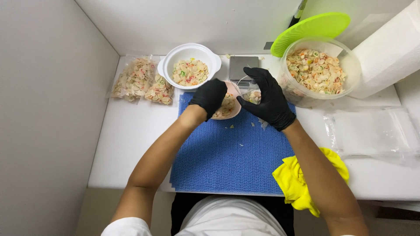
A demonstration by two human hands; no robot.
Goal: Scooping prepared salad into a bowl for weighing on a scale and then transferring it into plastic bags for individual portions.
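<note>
White walls box in a white bench (131, 131) with a blue mat (227, 157) spread across it. Both gloved hands meet at the mat's far edge, forearms angled inward. The left hand (209, 97) has its grip clenched round a small pink bowl (228, 107) of coloured crackers, tipped toward the right. The right hand (269, 98) pinches open a clear bag (250, 92), just beside the bowl's rim. A white bowl (189, 65), a large clear tub (321, 72) and a yellow cloth (306, 181) lie around
</note>
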